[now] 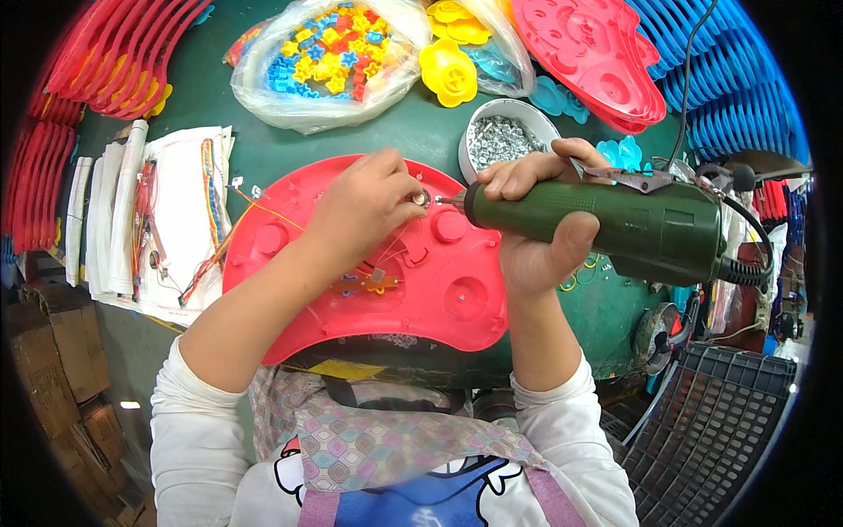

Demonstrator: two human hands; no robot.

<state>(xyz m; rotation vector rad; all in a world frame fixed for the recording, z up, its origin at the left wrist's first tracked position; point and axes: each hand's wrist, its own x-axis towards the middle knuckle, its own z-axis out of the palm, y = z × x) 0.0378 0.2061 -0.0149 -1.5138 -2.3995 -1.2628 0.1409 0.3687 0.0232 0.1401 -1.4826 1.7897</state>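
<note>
While driver [606, 224] is gripped by R hand [537, 256] & round part [421, 199] pinched by L hand [369, 200], bit [451, 201] should prob. be held straight.

2 hands [371, 200], 1 screwdriver [645, 230], 1 bowl [465, 156]
</note>
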